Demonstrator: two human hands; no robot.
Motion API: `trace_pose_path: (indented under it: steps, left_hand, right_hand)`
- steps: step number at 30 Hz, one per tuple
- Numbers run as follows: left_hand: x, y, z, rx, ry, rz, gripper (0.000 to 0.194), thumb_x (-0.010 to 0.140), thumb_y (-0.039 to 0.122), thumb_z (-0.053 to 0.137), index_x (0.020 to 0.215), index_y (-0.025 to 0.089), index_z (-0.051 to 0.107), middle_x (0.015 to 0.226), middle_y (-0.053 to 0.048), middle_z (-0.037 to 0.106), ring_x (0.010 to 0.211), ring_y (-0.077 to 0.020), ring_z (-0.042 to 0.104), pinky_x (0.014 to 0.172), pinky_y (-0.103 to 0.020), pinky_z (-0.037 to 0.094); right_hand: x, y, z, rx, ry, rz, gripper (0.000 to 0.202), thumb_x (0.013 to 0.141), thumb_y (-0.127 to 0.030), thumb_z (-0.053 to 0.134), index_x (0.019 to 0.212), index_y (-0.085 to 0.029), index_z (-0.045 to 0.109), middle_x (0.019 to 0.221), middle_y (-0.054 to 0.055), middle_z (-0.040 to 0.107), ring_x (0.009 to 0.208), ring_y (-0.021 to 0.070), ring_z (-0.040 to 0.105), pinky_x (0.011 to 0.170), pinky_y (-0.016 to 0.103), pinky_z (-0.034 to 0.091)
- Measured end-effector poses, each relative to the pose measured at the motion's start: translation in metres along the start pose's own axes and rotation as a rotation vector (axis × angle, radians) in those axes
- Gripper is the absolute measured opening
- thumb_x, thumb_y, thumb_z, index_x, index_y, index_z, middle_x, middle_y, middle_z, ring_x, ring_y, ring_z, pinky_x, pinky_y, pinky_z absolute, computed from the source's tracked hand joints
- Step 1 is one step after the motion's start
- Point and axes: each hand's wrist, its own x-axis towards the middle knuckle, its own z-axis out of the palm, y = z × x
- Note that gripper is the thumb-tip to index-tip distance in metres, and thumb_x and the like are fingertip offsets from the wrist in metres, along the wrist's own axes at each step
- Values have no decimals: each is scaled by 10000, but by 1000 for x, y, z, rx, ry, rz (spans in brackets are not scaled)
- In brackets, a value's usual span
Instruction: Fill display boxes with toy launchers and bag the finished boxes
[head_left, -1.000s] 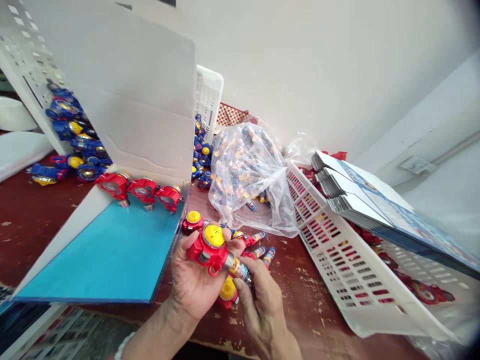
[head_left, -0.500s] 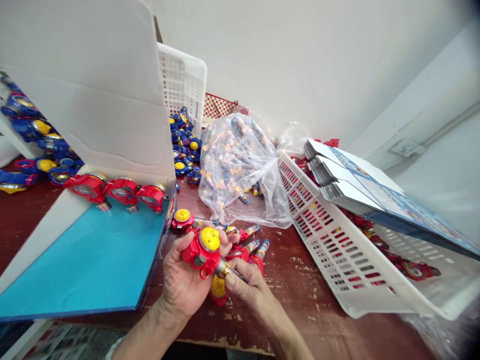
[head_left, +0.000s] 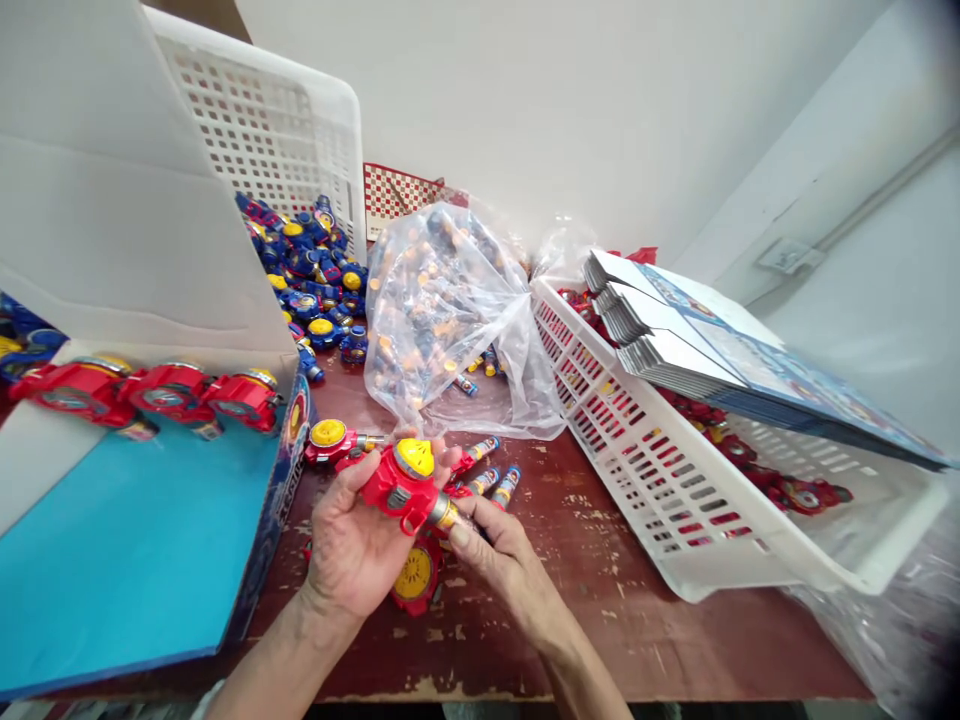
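Observation:
A red toy with a yellow dome [head_left: 414,458] lies tilted in my left hand [head_left: 352,555], whose fingers wrap round its body. My right hand [head_left: 506,565] pinches the small printed tube [head_left: 448,515] at the toy's lower end; the tube's tip is hidden by my fingers. Beneath my hands, another red toy with a yellow disc [head_left: 415,575] rests on the table. Several more red toys with printed tubes [head_left: 507,487] lie just beyond, partly covered by my hands. One red toy [head_left: 328,437] sits close to the box at left.
At left stands an open box [head_left: 150,540] with a blue inside and three red toys [head_left: 171,390] along its back. Blue toys [head_left: 315,290] heap before a white basket [head_left: 262,110]. A clear bag of tubes [head_left: 450,310] and a white basket [head_left: 637,480] bearing folded cartons [head_left: 750,340] stand right.
The view has shifted, so the box sits further left and more blue toys show. Both hands keep the same hold on the red toy and its tube.

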Motion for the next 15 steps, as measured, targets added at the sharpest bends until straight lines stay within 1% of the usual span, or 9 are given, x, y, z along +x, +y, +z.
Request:
trace_pose_path:
  steps: [1, 3, 4, 6, 9, 11, 13, 14, 15]
  left_hand:
    - [1, 0, 0, 72, -12, 44, 241, 757, 262, 611, 982, 202, 671, 1027, -89, 708, 1027, -293, 642, 928, -456, 506]
    - [3, -1, -2, 264, -30, 186, 315, 729, 258, 669, 1039, 214, 646, 1113, -76, 678, 1063, -277, 615, 924, -394, 497]
    - [4, -3, -3, 394, -31, 264, 351, 717, 263, 696, 1060, 215, 639, 1142, -72, 663, 1078, -269, 600, 931, -367, 483]
    - [6, -9, -9, 732, -28, 445, 387, 709, 268, 728, 1083, 214, 644, 1192, -68, 634, 1124, -265, 559, 990, -346, 424]
    - [11, -17, -23, 1266, -70, 775, 419, 718, 251, 727, 1130, 244, 652, 1294, -66, 569, 1247, -295, 453, 1110, -401, 276]
    - [16, -19, -33, 1531, -128, 939, 439, 736, 247, 699, 1169, 278, 635, 1356, -62, 523, 1304, -319, 385, 1134, -471, 205]
    - [21, -20, -42, 1734, -182, 979, 440, 767, 251, 659, 1202, 309, 614, 1369, -60, 518, 1307, -338, 370, 1120, -544, 171]
    - [24, -21, -46, 1817, -205, 971, 431, 783, 252, 640, 1206, 322, 611, 1355, -59, 533, 1292, -348, 382, 1106, -576, 157]
    - [26, -21, -49, 1879, -221, 959, 421, 794, 255, 627, 1208, 332, 610, 1330, -60, 556, 1269, -356, 402, 1091, -602, 145]
  right_hand:
    - [2, -1, -7, -91, 17, -35, 307, 913, -462, 554, 1015, -181, 626, 859, 11, 587, 786, 155, 513, 715, 258, 400]
    - [7, -1, -23, -290, 78, -129, 252, 917, -385, 571, 1068, -192, 629, 950, 24, 616, 862, 168, 540, 772, 269, 406]
    - [11, 0, -29, -376, 105, -180, 244, 911, -349, 583, 1097, -196, 625, 972, 30, 624, 875, 171, 550, 782, 274, 412]
    - [19, 4, -38, -540, 143, -264, 257, 897, -286, 602, 1141, -206, 617, 1003, 44, 631, 898, 182, 557, 805, 296, 423]
    - [31, 5, -43, -720, 200, -360, 283, 873, -241, 628, 1154, -211, 614, 1057, 64, 639, 954, 211, 548, 849, 347, 437]
    - [35, -3, -49, -757, 262, -422, 262, 881, -238, 618, 1141, -207, 611, 1073, 69, 641, 990, 215, 551, 879, 367, 447]
    - [30, -18, -66, -800, 369, -492, 239, 902, -250, 588, 1135, -201, 608, 1073, 76, 640, 1014, 209, 564, 895, 368, 457]
    - [23, -27, -81, -854, 444, -517, 219, 909, -259, 574, 1115, -200, 616, 1064, 79, 644, 1011, 207, 573, 892, 368, 462]
    - [13, -38, -101, -926, 536, -530, 199, 909, -275, 567, 1082, -200, 631, 1050, 82, 650, 993, 209, 587, 878, 368, 468]
